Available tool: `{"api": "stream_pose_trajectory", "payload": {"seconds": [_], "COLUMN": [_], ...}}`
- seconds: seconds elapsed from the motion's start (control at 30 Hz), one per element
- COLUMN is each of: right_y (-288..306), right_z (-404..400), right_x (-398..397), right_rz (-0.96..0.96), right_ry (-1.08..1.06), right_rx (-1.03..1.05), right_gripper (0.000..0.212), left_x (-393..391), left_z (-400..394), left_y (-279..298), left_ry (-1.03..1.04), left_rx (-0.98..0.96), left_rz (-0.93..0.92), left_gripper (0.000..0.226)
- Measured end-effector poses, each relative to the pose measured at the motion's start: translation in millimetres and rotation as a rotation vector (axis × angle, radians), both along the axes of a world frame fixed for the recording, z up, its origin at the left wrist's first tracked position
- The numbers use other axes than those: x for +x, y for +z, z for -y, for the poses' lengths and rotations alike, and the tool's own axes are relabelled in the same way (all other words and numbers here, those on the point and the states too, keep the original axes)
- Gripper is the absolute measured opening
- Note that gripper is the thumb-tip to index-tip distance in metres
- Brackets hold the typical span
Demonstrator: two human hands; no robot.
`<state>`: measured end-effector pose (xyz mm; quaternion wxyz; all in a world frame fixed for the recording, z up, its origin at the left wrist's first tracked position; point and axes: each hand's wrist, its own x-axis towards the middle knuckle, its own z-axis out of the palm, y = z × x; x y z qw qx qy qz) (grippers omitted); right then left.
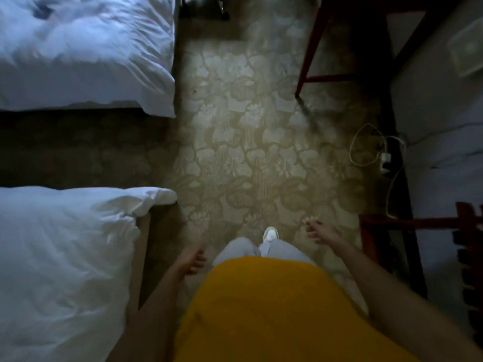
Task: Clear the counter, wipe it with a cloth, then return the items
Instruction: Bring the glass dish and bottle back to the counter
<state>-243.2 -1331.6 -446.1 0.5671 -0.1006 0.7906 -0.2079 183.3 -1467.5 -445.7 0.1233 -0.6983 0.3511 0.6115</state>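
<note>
Dim hotel-room carpet (251, 142) fills your view, and neither cloth nor counter items show, so how they would handle is beyond judging from this spot. Your left hand (192, 259) and right hand (317, 232) hang beside your legs, fingers loosely curled, holding nothing. Left of the carpet lie two white-covered beds (65, 257). Right of it stands dark wooden furniture, perhaps the desk (339, 48), with one white cable (366, 145) nearby.

Soft cloth and dark wood around us.
We see matt patterned carpet (248, 142), crumpled white bedding (65, 257), reddish glossy wooden furniture legs (304, 61).
</note>
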Motion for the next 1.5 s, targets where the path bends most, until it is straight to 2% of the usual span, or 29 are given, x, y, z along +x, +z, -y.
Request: {"api": "stream_pose_trajectory", "payload": {"seconds": [0.2, 0.33, 0.4, 0.57, 0.73, 0.83, 0.9, 1.03, 1.1, 1.17, 1.3, 1.4, 1.5], "right_y": [23, 11, 6, 11, 27, 11, -9, -37, -26, -5, 29, 33, 21], "right_z": [186, 250, 268, 305, 373, 438, 492, 630, 710, 789, 904, 943, 949], "right_x": [-85, -115, -129, -160, -199, -235, -264, -335, -370, -407, -473, -509, -528], "right_rz": [-0.048, -0.038, -0.026, -0.004, 0.018, 0.048, 0.045, 0.078, 0.079, 0.028, -0.066, -0.094, -0.115], "right_ry": [0.035, 0.011, -0.055, -0.255, -0.315, -0.323, -0.310, -0.203, -0.188, -0.182, -0.200, -0.250, -0.324], "right_rx": [-0.124, -0.070, 0.012, 0.155, 0.219, 0.226, 0.194, 0.130, 0.031, -0.064, -0.224, -0.238, -0.184], "right_gripper": [0.032, 0.028, 0.027, 0.031, 0.020, 0.017, 0.016, 0.018, 0.019, 0.021, 0.023, 0.027, 0.028], "left_x": [-46, -80, -113, -257, -362, -399, -410, -393, -388, -393, -418, -500, -611], "left_z": [96, 213, 291, 499, 668, 730, 759, 792, 798, 820, 900, 982, 1073], "left_y": [3, -47, -70, -2, 59, 63, 46, 6, 1, 5, -16, -8, -10], "left_ry": [0.001, -0.081, -0.137, -0.325, -0.329, -0.354, -0.362, -0.184, -0.095, -0.082, -0.080, -0.175, -0.329], "left_rx": [0.081, 0.094, 0.098, -0.080, -0.306, -0.309, -0.277, -0.091, -0.006, 0.048, 0.111, 0.051, -0.046], "left_rz": [0.046, 0.011, 0.015, -0.100, -0.253, -0.267, -0.230, -0.045, 0.010, 0.064, 0.086, 0.067, -0.001], "left_gripper": [0.031, 0.018, 0.026, 0.029, 0.037, 0.036, 0.035, 0.036, 0.039, 0.025, 0.021, 0.018, 0.027]}}
